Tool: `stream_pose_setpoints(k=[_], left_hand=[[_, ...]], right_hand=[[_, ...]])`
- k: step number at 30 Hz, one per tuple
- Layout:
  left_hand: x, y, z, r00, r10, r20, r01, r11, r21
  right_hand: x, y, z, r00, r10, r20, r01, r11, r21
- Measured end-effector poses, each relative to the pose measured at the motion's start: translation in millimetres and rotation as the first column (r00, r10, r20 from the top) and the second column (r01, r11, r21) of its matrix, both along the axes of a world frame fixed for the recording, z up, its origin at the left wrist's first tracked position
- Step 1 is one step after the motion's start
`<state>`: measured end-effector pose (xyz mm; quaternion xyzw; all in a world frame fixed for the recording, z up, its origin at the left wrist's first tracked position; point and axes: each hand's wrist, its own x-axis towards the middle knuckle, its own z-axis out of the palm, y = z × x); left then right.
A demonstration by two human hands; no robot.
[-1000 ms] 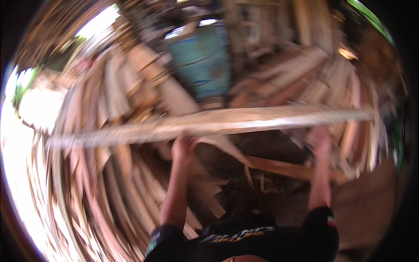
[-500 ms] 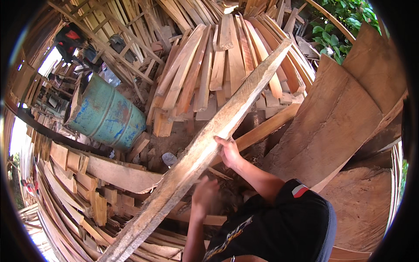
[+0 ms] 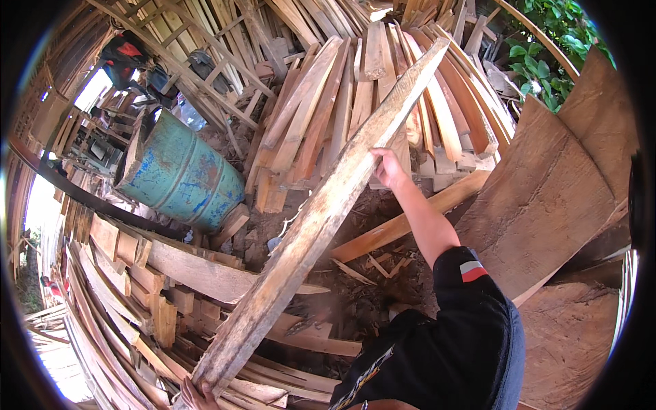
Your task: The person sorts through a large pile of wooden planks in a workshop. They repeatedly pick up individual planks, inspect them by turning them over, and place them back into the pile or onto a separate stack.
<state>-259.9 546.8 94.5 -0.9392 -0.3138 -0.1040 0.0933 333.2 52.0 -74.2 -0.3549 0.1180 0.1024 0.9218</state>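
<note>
A long, rough-sawn wooden plank [image 3: 301, 249] slants across the middle of the view, from the lower left up to a tapered far end at the upper right. My right hand [image 3: 391, 168] grips its right edge in the upper half, the thumb lying over the top face and the other fingers mostly hidden by the wood. At the near end, close to the bottom edge, my left hand [image 3: 198, 396] holds the plank with its fingers curled against the wood. The left forearm is out of sight.
Ahead lies a stack of sawn boards [image 3: 328, 102]. A worn blue-green metal drum [image 3: 181, 171] leans at the left. More boards [image 3: 130, 294] are piled at the lower left. Large brown slabs [image 3: 540, 178] stand on the right. Wood scraps [image 3: 389, 266] litter the ground.
My right hand has slid farther up the plank. My left hand has gone from beside its middle down to the near end and taken hold. The plank has swung steeper.
</note>
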Motion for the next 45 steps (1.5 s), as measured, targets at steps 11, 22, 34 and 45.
stream_pose_setpoints(k=[11, 22, 34, 45], left_hand=[[54, -6, -46, 0.998, -0.032, -0.061, -0.03, 0.595, -0.803], [132, -200, -81, 0.931, -0.359, -0.071, 0.191, 0.641, -0.744], [219, -256, -75, 0.888, -0.439, 0.135, 0.347, 0.448, -0.824], [287, -221, -88, 0.769, -0.55, -0.325, -0.28, 0.167, -0.945]], right_hand=[[58, -3, 35, 0.994, -0.034, 0.108, 0.068, 0.942, -0.328], [-120, 47, -83, 0.982, 0.132, -0.131, -0.137, 0.99, -0.03], [-184, 31, -2, 0.982, 0.036, 0.188, -0.012, 0.992, -0.126], [50, -33, -47, 0.947, -0.273, 0.169, 0.302, 0.936, -0.181]])
